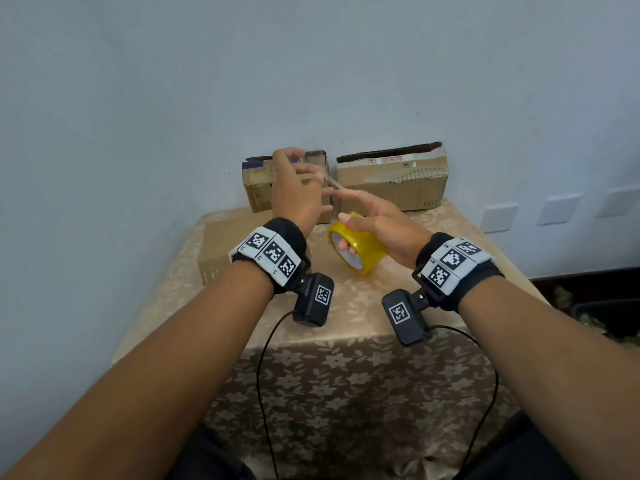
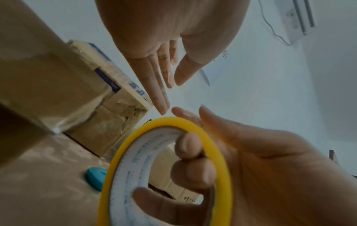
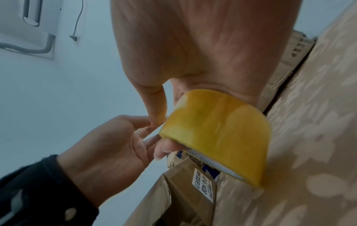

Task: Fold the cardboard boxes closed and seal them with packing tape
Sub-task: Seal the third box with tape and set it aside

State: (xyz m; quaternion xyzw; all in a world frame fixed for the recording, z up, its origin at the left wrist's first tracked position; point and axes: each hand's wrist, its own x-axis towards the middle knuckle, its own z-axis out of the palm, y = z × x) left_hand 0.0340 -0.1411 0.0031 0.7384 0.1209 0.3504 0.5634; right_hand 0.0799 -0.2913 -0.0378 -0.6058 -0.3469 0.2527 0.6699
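My right hand (image 1: 349, 230) holds a yellow packing tape roll (image 1: 360, 251) above the table, with fingers (image 2: 190, 146) curled through its white core and the thumb on the outer face. A clear strip of tape (image 1: 332, 183) runs from the roll up to my left hand (image 1: 304, 168), which pinches its free end. In the right wrist view the left hand (image 3: 148, 126) sits just left of the roll (image 3: 218, 130). Two cardboard boxes stand against the wall: one (image 1: 256, 192) behind my left hand, one (image 1: 391, 181) to its right. A third box (image 1: 225, 244) lies near my left wrist.
The table (image 1: 381, 306) wears a beige floral cloth that hangs over its front edge. A small blue object (image 2: 95, 180) lies on the cloth near the roll. A white wall stands close behind the boxes, with wall plates (image 1: 498, 218) to the right. Wrist-camera cables hang below my arms.
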